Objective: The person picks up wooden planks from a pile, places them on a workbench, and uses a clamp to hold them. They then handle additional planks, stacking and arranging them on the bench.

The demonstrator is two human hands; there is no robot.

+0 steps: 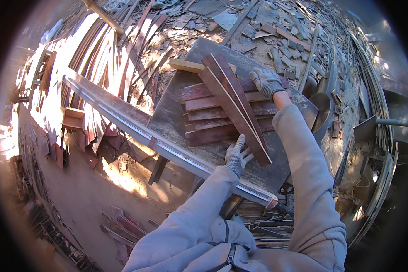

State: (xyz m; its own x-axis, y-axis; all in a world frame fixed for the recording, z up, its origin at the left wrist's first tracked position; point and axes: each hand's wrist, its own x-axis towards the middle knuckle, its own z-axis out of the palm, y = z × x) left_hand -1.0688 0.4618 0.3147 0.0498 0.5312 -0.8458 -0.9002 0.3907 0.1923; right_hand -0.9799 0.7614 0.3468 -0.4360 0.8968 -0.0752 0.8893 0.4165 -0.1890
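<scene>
Several reddish-brown wood strips [204,104] lie stacked side by side on a dark metal table [170,106]. Two longer brown boards [233,106] with pale edges rest slantwise across them. My left hand [237,156], in a grey-white glove, is at the near side of the stack, beside the lower part of the slanting boards. Its fingers are apart and it grips nothing that I can see. My gloved right hand [266,82] reaches over the far right ends of the strips, fingers stretched out. Whether its palm touches the wood is hidden.
A metal fence rail with a measuring scale [140,131] runs along the table's near left edge. A pale wood block [186,65] sits at the stack's far left. Long offcuts [99,54] are heaped at left, and broken scraps [276,41] cover the ground beyond.
</scene>
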